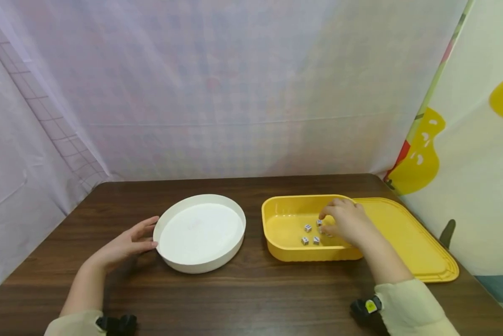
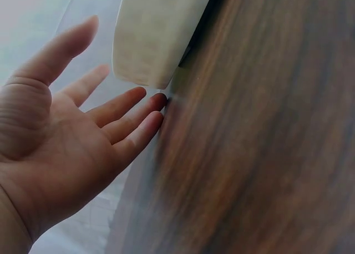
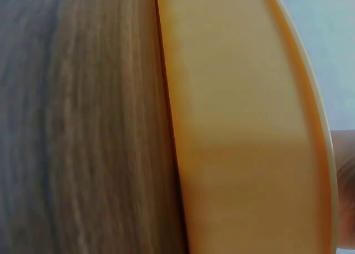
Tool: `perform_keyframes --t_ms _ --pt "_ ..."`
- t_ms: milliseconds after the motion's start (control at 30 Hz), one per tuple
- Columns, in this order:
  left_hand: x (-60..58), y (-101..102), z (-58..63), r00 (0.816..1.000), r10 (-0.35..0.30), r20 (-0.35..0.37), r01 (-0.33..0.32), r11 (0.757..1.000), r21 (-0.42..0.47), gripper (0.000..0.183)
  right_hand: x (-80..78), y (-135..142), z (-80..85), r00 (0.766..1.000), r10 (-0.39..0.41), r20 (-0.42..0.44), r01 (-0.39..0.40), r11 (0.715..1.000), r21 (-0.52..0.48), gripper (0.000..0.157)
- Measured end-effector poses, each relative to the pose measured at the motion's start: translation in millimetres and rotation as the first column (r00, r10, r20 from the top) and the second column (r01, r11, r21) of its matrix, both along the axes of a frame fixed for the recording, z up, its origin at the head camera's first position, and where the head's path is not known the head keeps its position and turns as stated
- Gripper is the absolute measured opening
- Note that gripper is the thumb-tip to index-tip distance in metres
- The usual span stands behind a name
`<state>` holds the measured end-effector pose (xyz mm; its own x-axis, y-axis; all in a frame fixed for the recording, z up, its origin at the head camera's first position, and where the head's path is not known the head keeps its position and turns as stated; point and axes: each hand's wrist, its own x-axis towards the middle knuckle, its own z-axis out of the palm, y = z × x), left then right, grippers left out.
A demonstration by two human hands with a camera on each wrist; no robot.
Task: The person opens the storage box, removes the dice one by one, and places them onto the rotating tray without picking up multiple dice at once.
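My left hand (image 1: 123, 245) is at the left side of a round white tray (image 1: 198, 233), fingers spread and fingertips right at its rim. In the left wrist view the palm and loosely bent fingers of this hand (image 2: 83, 121) show beside the tray's outer wall (image 2: 155, 37). My right hand (image 1: 348, 221) reaches over the near right part of a yellow bin (image 1: 285, 254), thumb and forefinger apart close over several small white dice (image 1: 308, 228). One die (image 1: 319, 222) shows between the fingertips. In the right wrist view the bin's wall (image 3: 244, 121) hides most of the hand.
A flat yellow lid (image 1: 402, 238) lies to the right of the bin, partly behind my right arm. Everything stands on a dark wooden table (image 1: 234, 298). Pale curtains (image 1: 234, 93) hang behind the table's far edge, with a patterned cloth (image 1: 465, 163) at the right.
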<state>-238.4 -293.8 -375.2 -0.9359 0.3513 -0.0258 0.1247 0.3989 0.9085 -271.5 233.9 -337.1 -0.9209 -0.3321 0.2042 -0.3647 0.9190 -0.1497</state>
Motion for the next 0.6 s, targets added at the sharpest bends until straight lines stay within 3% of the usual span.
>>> perform_keyframes --t_ms 333,600 --pt "-1.0 -0.9 -1.4 0.999 -0.040 0.012 0.040 0.999 0.037 0.080 -5.5 -2.3 -2.3 0.995 -0.042 0.088 0.039 0.998 0.040 0.015" --pt "-2.0 -2.7 -4.1 0.999 -0.043 0.029 0.042 0.998 0.044 0.082 -7.8 -0.1 -8.3 0.992 -0.065 0.104 0.061 0.997 0.048 0.013"
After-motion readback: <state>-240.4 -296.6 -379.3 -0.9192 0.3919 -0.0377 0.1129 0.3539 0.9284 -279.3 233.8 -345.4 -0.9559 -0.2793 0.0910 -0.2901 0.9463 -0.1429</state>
